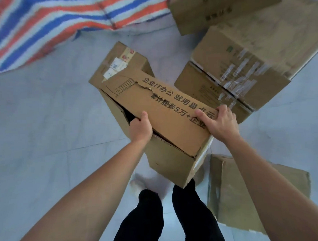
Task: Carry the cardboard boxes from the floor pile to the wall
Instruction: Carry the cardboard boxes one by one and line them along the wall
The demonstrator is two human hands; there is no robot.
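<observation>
A brown cardboard box [165,109] with black printed characters and a torn top flap is in front of me, tilted above the floor. My left hand [140,128] grips the near left edge of its top flap, thumb on top and fingers curled into the gap underneath. My right hand [219,122] grips the box's right corner, fingers curled over the far edge. Behind it lies another box [118,63] with white labels. Stacked boxes [233,72] with strips of clear tape stand to the right.
A flattened cardboard piece [242,193] lies on the grey floor at the lower right, beside my legs in black trousers [169,220]. A red, white and blue striped tarp [55,21] covers the floor at the upper left. One more box [209,12] sits at the top.
</observation>
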